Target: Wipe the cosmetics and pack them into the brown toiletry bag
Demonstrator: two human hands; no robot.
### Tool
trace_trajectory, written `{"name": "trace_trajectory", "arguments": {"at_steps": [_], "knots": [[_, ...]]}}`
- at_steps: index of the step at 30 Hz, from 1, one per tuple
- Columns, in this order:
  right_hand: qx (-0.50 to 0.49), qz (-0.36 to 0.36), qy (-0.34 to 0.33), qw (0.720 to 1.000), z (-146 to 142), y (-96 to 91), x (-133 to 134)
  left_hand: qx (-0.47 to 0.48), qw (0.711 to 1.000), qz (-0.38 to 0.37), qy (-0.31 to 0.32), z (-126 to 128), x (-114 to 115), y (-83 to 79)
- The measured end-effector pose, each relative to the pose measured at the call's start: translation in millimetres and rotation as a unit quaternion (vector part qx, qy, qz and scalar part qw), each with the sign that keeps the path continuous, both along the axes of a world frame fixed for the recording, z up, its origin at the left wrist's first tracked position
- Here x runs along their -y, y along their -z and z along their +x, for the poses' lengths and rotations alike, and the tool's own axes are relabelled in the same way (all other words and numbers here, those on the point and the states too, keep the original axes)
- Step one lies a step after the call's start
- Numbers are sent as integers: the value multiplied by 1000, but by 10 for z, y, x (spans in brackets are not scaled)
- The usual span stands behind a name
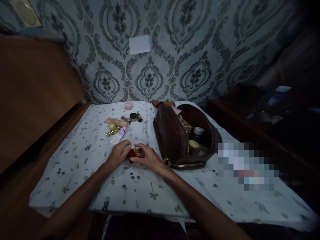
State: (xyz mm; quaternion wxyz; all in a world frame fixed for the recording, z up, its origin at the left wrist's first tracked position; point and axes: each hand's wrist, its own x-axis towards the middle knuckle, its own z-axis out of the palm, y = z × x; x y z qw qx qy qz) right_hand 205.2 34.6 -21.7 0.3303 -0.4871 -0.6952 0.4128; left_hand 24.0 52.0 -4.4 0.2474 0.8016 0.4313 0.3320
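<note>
Both my hands meet near the middle of the white printed cloth (82, 160). Between them is a small red bottle with a gold cap (133, 153). My left hand (119, 154) curls its fingers round the red end. My right hand (147, 158) pinches the gold end with thumb and fingertips. Just right of my hands, an open brown leather pouch (170, 135) lies on the cloth with a dark jar (198, 131) and a pale round item (193, 144) inside.
Several cosmetics lie beyond my hands: a white-pink tube (118, 136), a gold item (112, 131), a beige tube (116, 121), a green-lidded pot (133, 116), a pink jar (128, 106). Wooden furniture (32, 90) flanks the left; patterned wallpaper behind; a dark table at right.
</note>
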Motion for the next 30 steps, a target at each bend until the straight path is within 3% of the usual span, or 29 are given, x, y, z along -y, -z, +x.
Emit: {"name": "trace_trajectory", "arguments": {"at_steps": [5,9,14,17,23,26,30], "knots": [[87,55,14,995,-74,-20,83,-7,1000,-1,5,-6,-24,15],[158,60,17,985,-138,-80,170,-13,1000,5,10,-20,-47,11],[140,68,47,987,-166,-117,194,5,999,-32,5,-34,-71,46],[72,68,60,993,-143,-116,163,26,999,-41,-6,-35,-80,62],[-153,-32,48,987,-95,-21,68,58,997,-32,-30,-30,-71,45],[-289,-106,54,950,-114,42,46,74,997,-26,-26,-35,-62,77],[-448,-216,56,866,-143,24,59,92,996,-15,8,-30,-46,171]]}}
